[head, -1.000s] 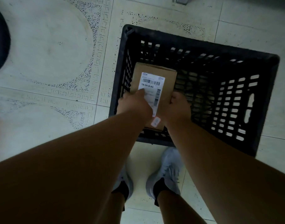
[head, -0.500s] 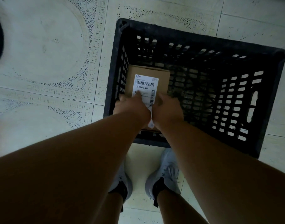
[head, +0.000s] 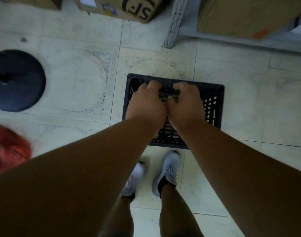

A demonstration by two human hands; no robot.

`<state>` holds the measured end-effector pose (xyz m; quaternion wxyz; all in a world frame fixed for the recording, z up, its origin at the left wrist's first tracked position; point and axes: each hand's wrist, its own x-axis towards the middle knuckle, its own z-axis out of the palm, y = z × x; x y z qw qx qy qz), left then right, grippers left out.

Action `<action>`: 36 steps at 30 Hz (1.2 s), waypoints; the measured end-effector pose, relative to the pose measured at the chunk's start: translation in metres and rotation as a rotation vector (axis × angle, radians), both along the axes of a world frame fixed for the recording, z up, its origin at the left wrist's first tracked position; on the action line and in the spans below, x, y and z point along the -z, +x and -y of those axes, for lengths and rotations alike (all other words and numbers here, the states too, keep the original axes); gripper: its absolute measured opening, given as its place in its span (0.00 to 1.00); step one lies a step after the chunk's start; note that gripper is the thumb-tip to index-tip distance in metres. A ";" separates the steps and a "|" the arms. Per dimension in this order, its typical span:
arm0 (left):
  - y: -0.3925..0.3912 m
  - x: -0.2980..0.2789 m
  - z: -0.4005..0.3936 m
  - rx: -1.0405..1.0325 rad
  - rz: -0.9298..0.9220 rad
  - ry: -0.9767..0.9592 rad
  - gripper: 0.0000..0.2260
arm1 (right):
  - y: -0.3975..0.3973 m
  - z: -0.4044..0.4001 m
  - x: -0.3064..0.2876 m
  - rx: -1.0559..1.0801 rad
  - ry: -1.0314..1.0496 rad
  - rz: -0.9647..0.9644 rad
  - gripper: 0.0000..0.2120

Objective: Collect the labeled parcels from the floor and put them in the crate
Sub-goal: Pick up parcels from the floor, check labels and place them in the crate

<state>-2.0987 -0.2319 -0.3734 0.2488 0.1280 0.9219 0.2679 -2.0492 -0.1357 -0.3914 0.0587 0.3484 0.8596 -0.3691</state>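
Your fingers (head: pixel 151 87) on both hands curl loosely downward and hold nothing you can see. Your left hand (head: pixel 146 105) and right hand (head: pixel 185 105) hang side by side, nearly touching, above the black crate (head: pixel 213 106). They cover most of its inside, so you cannot tell where the parcel lies or how it looks. The crate has slotted lattice walls and stands on the pale tiled floor (head: pixel 249 108), just ahead of your grey shoes (head: pixel 168 171). Cardboard boxes (head: pixel 134 7) sit beyond, near a metal shelf leg (head: pixel 173 23).
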 end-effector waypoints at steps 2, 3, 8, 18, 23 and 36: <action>0.000 -0.065 -0.005 0.001 -0.048 0.088 0.20 | 0.001 -0.007 -0.066 0.044 0.021 -0.080 0.19; 0.001 -0.097 -0.007 0.010 -0.062 0.125 0.20 | 0.004 -0.010 -0.098 0.075 0.028 -0.113 0.19; 0.042 -0.237 -0.020 0.129 -0.160 0.284 0.22 | 0.052 -0.022 -0.249 0.315 0.052 -0.290 0.19; 0.165 -0.397 -0.107 0.570 -0.377 0.463 0.18 | 0.219 -0.077 -0.402 0.655 0.203 -0.534 0.18; 0.276 -0.415 -0.199 0.740 -0.330 0.527 0.17 | 0.335 -0.150 -0.416 0.881 0.267 -0.551 0.20; 0.521 -0.409 -0.395 1.092 -0.180 0.602 0.14 | 0.608 -0.309 -0.422 1.155 0.372 -0.408 0.25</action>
